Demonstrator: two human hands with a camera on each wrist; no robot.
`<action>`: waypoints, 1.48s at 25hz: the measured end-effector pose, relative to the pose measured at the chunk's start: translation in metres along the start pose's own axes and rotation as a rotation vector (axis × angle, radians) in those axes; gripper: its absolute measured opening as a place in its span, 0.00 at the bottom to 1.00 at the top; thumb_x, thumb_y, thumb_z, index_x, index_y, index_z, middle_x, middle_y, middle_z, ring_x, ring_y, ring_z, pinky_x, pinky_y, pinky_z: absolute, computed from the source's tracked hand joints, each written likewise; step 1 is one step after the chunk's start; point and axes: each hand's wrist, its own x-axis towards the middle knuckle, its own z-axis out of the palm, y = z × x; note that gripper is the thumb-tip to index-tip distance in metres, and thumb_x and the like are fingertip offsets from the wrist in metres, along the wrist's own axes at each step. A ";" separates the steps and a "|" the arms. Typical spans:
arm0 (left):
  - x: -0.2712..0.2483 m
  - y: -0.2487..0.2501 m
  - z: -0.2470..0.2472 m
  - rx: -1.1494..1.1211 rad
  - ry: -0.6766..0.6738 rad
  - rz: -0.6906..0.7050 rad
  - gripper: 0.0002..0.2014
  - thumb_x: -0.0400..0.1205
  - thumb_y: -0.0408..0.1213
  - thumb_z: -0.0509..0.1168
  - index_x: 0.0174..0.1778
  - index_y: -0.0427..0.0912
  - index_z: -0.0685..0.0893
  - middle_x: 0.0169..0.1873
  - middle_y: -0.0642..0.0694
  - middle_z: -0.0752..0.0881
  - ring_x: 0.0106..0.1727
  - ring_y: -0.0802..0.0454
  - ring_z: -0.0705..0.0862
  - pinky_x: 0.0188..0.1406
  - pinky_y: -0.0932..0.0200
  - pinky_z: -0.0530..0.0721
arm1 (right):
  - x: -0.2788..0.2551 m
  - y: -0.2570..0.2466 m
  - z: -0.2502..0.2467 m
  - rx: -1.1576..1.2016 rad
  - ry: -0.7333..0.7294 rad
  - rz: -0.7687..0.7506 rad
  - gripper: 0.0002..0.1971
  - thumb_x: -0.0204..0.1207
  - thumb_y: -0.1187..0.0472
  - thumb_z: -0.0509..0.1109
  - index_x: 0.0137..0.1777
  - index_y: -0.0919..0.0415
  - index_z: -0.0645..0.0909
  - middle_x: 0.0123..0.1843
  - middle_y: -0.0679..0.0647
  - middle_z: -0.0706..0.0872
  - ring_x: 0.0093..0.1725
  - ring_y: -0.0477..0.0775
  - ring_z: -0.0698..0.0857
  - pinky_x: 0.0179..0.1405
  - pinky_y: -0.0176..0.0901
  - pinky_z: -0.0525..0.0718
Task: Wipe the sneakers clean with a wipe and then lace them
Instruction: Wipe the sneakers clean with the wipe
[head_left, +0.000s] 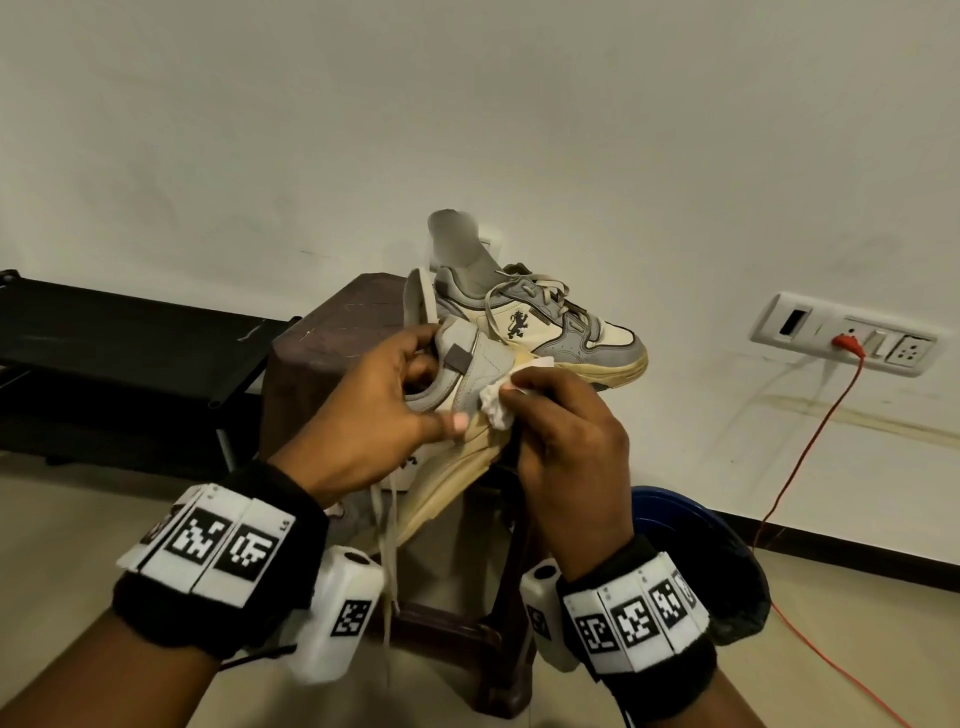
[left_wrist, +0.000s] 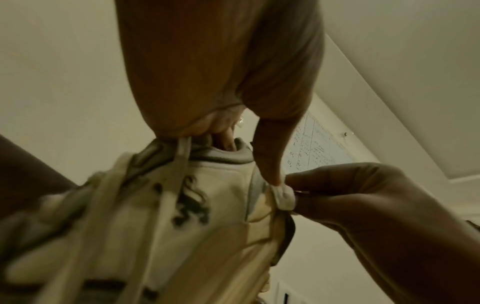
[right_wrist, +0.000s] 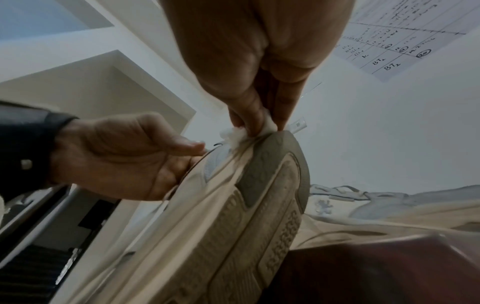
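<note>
My left hand (head_left: 400, 395) grips a cream-and-grey sneaker (head_left: 483, 358) by its heel collar, fingers inside the opening and thumb on the side. It hangs heel-up in front of the stool, and its loose laces (head_left: 387, 545) dangle. A crumpled white wipe (head_left: 498, 405) is pinched in my right hand (head_left: 535, 400) and pressed against the heel edge of the midsole. The left wrist view shows the wipe (left_wrist: 284, 197) on the sneaker (left_wrist: 221, 195). The right wrist view shows the wipe (right_wrist: 233, 133) at the top of the sole (right_wrist: 259, 205). The second sneaker (head_left: 561, 327) stands on the stool behind.
A dark wooden stool (head_left: 322, 353) stands against the white wall. A low black rack (head_left: 104, 338) sits at the left. At the right a blue bin (head_left: 701, 545) stands on the floor, and a red cable (head_left: 810, 441) hangs from a wall socket (head_left: 841, 332).
</note>
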 end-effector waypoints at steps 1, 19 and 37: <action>0.003 -0.004 -0.002 0.042 -0.057 0.005 0.36 0.71 0.23 0.75 0.69 0.57 0.72 0.56 0.56 0.89 0.59 0.64 0.85 0.59 0.58 0.84 | 0.001 0.002 0.003 -0.012 0.000 0.004 0.15 0.73 0.63 0.62 0.51 0.68 0.88 0.51 0.61 0.87 0.52 0.57 0.85 0.49 0.49 0.86; 0.009 -0.030 -0.014 0.798 0.215 0.260 0.24 0.73 0.68 0.61 0.48 0.51 0.80 0.40 0.59 0.79 0.39 0.58 0.79 0.38 0.58 0.79 | 0.020 0.014 0.013 -0.009 0.052 0.070 0.17 0.74 0.60 0.60 0.53 0.66 0.88 0.51 0.58 0.87 0.51 0.54 0.86 0.48 0.46 0.87; 0.011 -0.029 -0.003 0.205 -0.181 0.126 0.18 0.77 0.55 0.61 0.50 0.45 0.85 0.42 0.45 0.89 0.45 0.45 0.88 0.51 0.37 0.84 | 0.008 0.029 -0.001 -0.181 -0.006 0.012 0.14 0.74 0.62 0.64 0.50 0.67 0.89 0.49 0.60 0.88 0.48 0.57 0.86 0.49 0.40 0.82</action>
